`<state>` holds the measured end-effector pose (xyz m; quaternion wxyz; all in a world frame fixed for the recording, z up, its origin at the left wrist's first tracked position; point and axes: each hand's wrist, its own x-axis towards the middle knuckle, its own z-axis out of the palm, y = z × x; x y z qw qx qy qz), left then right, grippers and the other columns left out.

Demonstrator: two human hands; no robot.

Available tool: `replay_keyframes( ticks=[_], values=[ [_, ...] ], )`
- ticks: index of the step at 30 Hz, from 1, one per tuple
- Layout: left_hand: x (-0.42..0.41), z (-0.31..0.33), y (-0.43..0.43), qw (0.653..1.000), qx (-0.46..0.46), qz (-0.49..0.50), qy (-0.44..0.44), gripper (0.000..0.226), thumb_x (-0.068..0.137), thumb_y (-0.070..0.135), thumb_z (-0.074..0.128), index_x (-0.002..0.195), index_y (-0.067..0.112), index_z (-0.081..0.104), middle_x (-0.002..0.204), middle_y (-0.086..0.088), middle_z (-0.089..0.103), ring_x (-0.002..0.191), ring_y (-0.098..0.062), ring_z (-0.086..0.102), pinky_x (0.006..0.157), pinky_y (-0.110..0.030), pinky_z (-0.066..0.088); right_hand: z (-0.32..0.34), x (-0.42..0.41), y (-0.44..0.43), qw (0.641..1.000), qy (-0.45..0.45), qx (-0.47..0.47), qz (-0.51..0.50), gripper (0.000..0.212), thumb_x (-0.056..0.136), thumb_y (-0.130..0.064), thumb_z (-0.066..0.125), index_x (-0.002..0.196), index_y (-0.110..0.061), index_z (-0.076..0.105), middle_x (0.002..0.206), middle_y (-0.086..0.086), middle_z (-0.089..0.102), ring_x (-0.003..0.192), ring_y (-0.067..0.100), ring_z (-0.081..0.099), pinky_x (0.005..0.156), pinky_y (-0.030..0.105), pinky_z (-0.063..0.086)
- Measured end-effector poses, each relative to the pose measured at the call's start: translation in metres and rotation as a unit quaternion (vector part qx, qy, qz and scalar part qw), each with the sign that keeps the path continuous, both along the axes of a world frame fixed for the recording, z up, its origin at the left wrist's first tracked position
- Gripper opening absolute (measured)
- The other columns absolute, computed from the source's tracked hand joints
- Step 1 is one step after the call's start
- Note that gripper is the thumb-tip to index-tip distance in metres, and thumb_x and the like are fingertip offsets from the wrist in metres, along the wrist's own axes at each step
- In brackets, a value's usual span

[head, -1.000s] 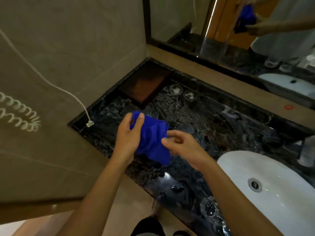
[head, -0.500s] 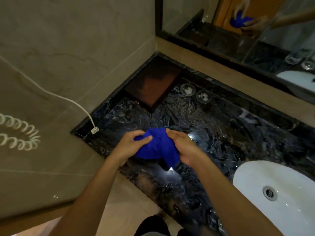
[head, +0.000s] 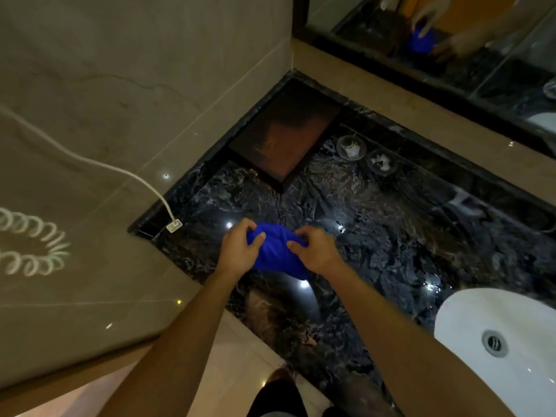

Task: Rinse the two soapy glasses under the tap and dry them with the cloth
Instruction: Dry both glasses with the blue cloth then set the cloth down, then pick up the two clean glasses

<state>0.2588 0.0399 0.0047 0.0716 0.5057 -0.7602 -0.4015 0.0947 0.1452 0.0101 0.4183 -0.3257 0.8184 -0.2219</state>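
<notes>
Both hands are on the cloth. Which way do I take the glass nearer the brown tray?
Likely grip round its side wall from the near, counter-edge side. The glass stands upright, mouth up, with the tray at its left, the second glass close at its right and the ledge behind.

You view a dim, warm-toned scene. Small white glare spots sit on the glossy dark surface point(head: 391, 242) and the wall point(head: 120, 85). The white basin point(head: 469, 320) is the brightest area. The cloth point(head: 276, 254) renders saturated blue with little fold detail. Wide-angle distortion bends the frame edges.
</notes>
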Motion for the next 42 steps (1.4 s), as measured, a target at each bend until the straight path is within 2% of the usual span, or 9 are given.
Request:
replay_keyframes(
  ticks=[7,11,15,18,21,24,28,36,42],
  values=[
    [-0.002,-0.005,0.009,0.997,-0.066,-0.005,-0.050,0.048,0.099,0.032,0.061,0.140,0.007,0.054,0.142,-0.016,0.055,0.134,-0.033,0.050,0.113,-0.049,0.042,0.002,-0.010,0.029,0.999,0.040,0.005,-0.010,0.047,0.096,-0.033,0.068,0.138,-0.014,0.058,0.128,0.010,0.069,0.118,0.027,0.065,0.104,0.039,0.052],
    [-0.012,0.011,0.040,0.995,-0.064,-0.074,-0.008,0.061,0.102,0.031,0.058,0.156,0.012,0.038,0.163,-0.007,0.036,0.154,-0.025,0.025,0.125,-0.042,0.024,0.023,-0.029,0.077,0.998,0.026,-0.037,-0.034,0.054,0.098,-0.033,0.066,0.147,-0.016,0.051,0.142,0.008,0.061,0.126,0.023,0.061,0.107,0.032,0.047],
    [-0.031,0.035,0.105,0.981,-0.004,-0.185,0.065,0.076,0.095,0.031,0.072,0.159,0.022,0.032,0.156,0.013,0.036,0.145,-0.005,0.031,0.116,-0.019,0.024,0.053,-0.056,0.155,0.990,0.027,-0.085,-0.107,0.062,0.095,-0.048,0.065,0.150,-0.025,0.049,0.146,0.002,0.058,0.133,0.017,0.056,0.108,0.024,0.039],
    [-0.039,0.037,0.163,0.957,0.069,-0.263,0.103,0.088,0.087,0.037,0.080,0.159,0.031,0.031,0.158,0.017,0.036,0.144,-0.002,0.035,0.119,-0.027,0.032,0.073,-0.070,0.233,0.972,0.033,-0.126,-0.197,0.075,0.084,-0.066,0.063,0.148,-0.030,0.050,0.146,-0.007,0.058,0.134,0.009,0.054,0.116,0.035,0.042],
    [-0.043,0.027,0.218,0.931,0.103,-0.338,0.095,0.098,0.076,0.059,0.078,0.158,0.045,0.026,0.161,0.015,0.038,0.147,-0.005,0.037,0.120,-0.037,0.037,0.089,-0.070,0.314,0.959,0.042,-0.129,-0.249,0.070,0.090,-0.061,0.062,0.151,-0.033,0.046,0.153,-0.011,0.050,0.137,0.006,0.048,0.113,0.024,0.037],
    [-0.044,0.016,0.265,0.914,0.132,-0.374,0.079,0.106,0.068,0.073,0.077,0.155,0.056,0.021,0.162,0.017,0.036,0.149,-0.009,0.036,0.120,-0.046,0.037,0.090,-0.061,0.380,0.948,0.030,-0.125,-0.290,0.076,0.085,-0.070,0.061,0.152,-0.041,0.041,0.156,-0.016,0.045,0.141,0.006,0.045,0.115,0.028,0.036],
    [-0.041,0.005,0.311,0.904,0.175,-0.384,0.069,0.115,0.066,0.059,0.089,0.158,0.047,0.022,0.162,0.023,0.033,0.149,-0.002,0.032,0.123,-0.045,0.033,0.070,-0.037,0.445,0.936,-0.010,-0.136,-0.326,0.090,0.073,-0.078,0.067,0.152,-0.047,0.038,0.157,-0.018,0.042,0.142,0.007,0.044,0.118,0.035,0.038],
    [-0.046,-0.002,0.366,0.932,0.155,-0.311,0.099,0.103,0.063,0.034,0.098,0.150,0.037,0.042,0.145,0.016,0.056,0.134,-0.002,0.052,0.115,-0.038,0.044,0.020,0.023,0.488,0.937,-0.055,-0.163,-0.303,0.126,0.050,-0.052,0.099,0.156,-0.036,0.034,0.156,-0.017,0.044,0.142,0.000,0.042,0.118,0.035,0.039],
    [-0.050,-0.001,0.380,0.951,0.147,-0.244,0.117,0.087,0.064,0.034,0.097,0.136,0.040,0.050,0.130,0.019,0.064,0.121,-0.001,0.061,0.105,-0.032,0.051,-0.005,0.040,0.483,0.923,0.010,-0.158,-0.352,0.085,0.060,-0.037,0.094,0.136,-0.030,0.055,0.129,-0.012,0.066,0.119,0.006,0.064,0.102,0.042,0.054]
  ],
)
